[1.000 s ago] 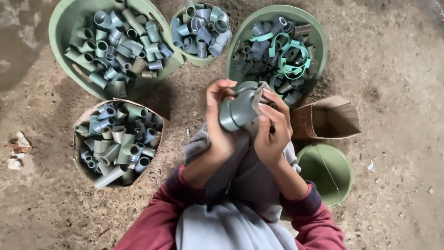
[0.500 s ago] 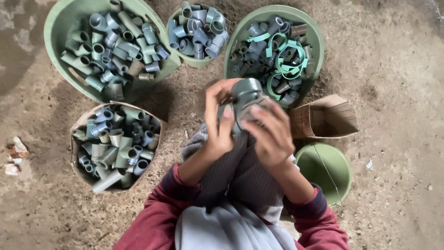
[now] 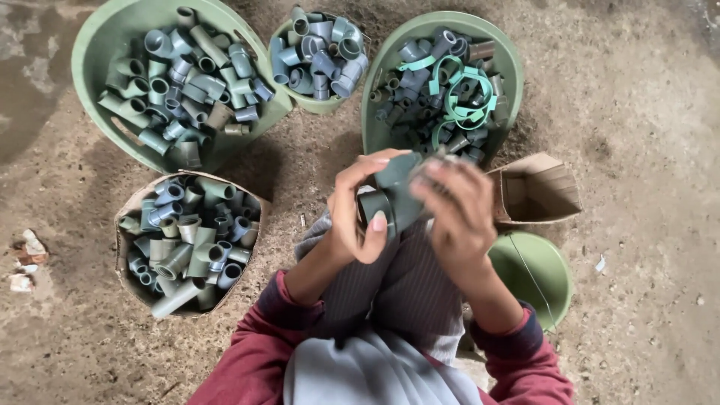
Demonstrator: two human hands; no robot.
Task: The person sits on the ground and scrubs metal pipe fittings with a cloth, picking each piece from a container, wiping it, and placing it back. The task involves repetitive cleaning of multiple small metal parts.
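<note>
Brown dirt ground (image 3: 645,112) fills the whole view, rough and dusty, with a few small stones at the left edge. Some things are hard to see. The right hand (image 3: 457,217) is blurry, and it covers most of the grey pipe piece (image 3: 397,196), so I cannot tell the full shape of that piece. The big green tub (image 3: 101,45) at the top left is cut off by the edge of the view. The empty green bowl (image 3: 536,270) is partly hidden behind the right arm. The brown box (image 3: 536,191) lies on its side just behind the right hand, and its inside is dark. Both arms in red sleeves come up from the bottom and bend in toward the middle, over the person's lap. The left hand (image 3: 352,217) is curled around the left side of the pipe piece, with the thumb pressed on its front. The right hand is closed over the top and right side of the same piece, fingers spread. The pipe piece is up in the air between the two hands, above the knees. Around it sit a small green pot (image 3: 319,103), another green tub (image 3: 504,52) with green rings in it, and a cardboard box (image 3: 124,217), all full of grey pipe bits.
</note>
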